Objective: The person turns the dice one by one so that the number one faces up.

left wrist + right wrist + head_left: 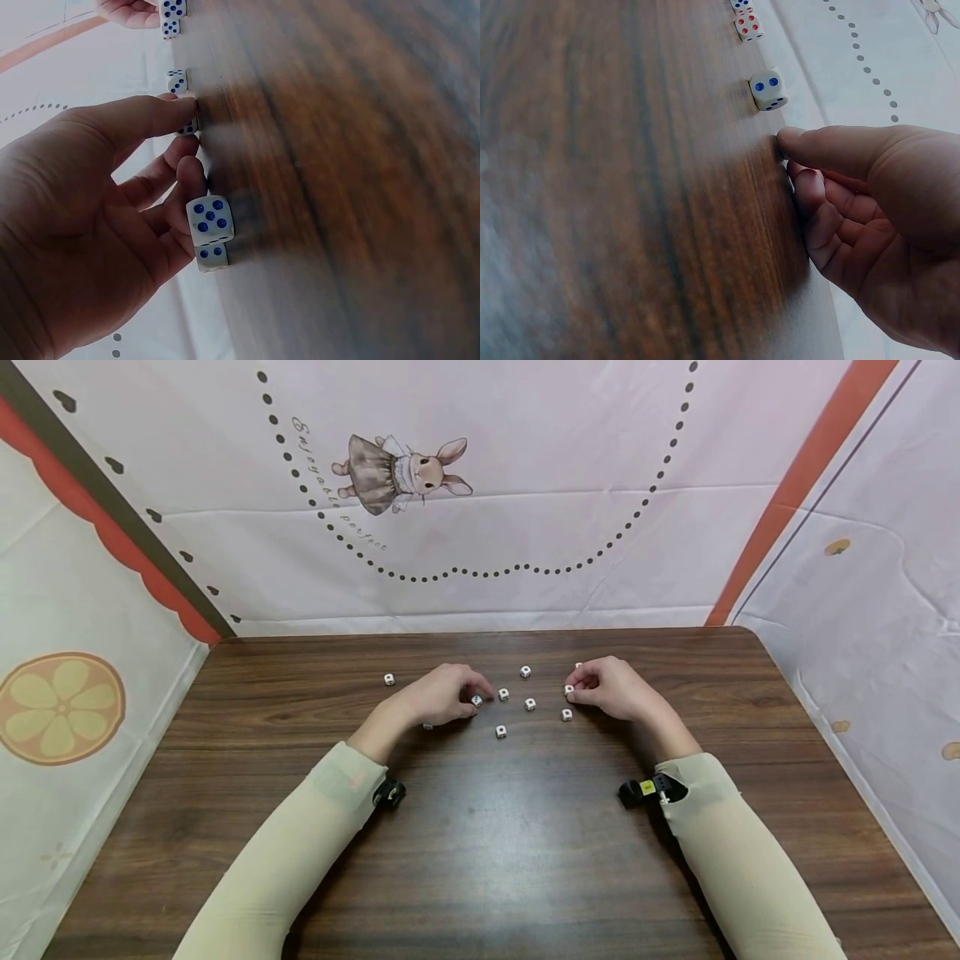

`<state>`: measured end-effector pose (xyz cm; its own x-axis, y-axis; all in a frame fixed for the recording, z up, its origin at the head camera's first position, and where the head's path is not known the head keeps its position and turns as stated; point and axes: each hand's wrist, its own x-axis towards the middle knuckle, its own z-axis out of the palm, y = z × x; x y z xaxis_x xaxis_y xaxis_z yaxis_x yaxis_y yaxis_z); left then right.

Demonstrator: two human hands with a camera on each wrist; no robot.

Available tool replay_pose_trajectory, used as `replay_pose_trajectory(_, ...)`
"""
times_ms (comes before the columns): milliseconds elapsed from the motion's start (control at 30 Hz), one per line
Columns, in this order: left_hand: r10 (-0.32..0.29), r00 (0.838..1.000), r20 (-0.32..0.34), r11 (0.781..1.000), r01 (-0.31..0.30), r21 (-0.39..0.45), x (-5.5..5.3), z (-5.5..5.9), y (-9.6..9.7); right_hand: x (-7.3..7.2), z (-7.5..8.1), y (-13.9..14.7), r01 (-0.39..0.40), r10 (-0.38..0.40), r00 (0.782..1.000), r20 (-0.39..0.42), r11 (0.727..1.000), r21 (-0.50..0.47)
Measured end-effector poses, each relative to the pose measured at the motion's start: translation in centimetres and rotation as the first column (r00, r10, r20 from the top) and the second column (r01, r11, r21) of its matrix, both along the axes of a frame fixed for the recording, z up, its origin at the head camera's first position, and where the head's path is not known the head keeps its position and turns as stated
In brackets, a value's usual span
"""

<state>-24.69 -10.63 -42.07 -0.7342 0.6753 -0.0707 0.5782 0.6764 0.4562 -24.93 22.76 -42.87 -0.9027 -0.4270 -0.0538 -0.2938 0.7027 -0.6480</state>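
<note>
White dice with dotted faces lie scattered over the far half of the wooden table. My left hand [438, 695] has its thumb and index finger on either side of a die [476, 701], whose dark pips peek out between them in the left wrist view. Another die [210, 219], five blue pips facing the camera, sits beside the curled fingers there. Farther right, my right hand [618, 687] pinches a die [568, 691] between thumb and fingertips at table level. That die is mostly hidden behind the thumb in the right wrist view, while a die with two blue pips [765, 84] stands just beyond.
Between the hands several dice are spread out, among them one in the middle [503, 694] and one closer to me [501, 732]. A lone die [389, 679] lies at the far left. Behind the table [510, 860] hangs a printed cloth [555, 460].
</note>
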Motion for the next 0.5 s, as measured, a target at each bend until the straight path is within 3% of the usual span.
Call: replay_pose_trajectory(500, 0.068, 0.998, 0.018, 0.994, -0.07, 0.081, 0.13, -0.05, -0.38, -0.06, -0.09, 0.05, -0.01, 0.01, 1.0, -0.014, 1.0, 0.007)
